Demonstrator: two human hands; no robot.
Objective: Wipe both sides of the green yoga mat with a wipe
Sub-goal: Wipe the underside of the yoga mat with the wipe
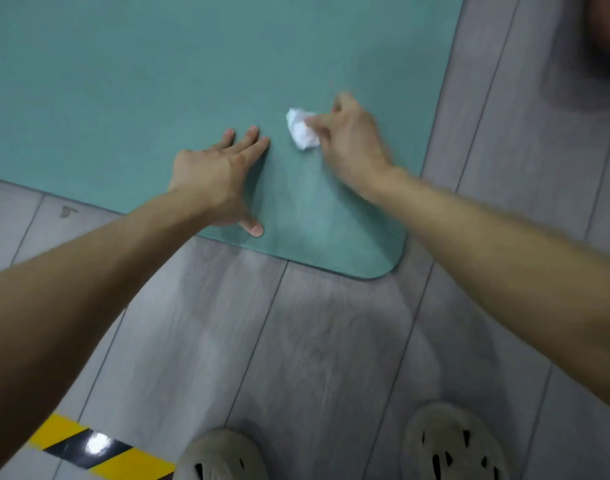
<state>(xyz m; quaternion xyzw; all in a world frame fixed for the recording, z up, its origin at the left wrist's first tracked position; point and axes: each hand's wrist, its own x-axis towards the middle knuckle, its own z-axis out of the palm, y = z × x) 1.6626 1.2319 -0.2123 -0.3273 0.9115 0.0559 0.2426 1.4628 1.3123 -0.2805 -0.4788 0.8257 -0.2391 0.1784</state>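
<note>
Logged green yoga mat [158, 81] flat on grey plank floor [331, 341]. Observed right grip [352, 136] pinching crumpled white wipe [302, 129] against mat near its rounded corner. Noted left grip [213, 174] released, fingers straight, pressing mat just beside wipe.

The flat green rubber yoga mat [158, 81] lies spread on the grey wood-plank floor [314, 341], its rounded corner nearest the person. On the mat, near that corner, the left hand [213, 174] rests flat with its fingers [251, 143] spread. Just right of it, also on the mat, the right hand [352, 140] pinches a crumpled white paper wipe [302, 129]. Off the mat's near edge two pale foam slippers [452, 441] stand on the floor, and a yellow-and-black striped tape strip [99, 448] lies off that edge further left.
</note>
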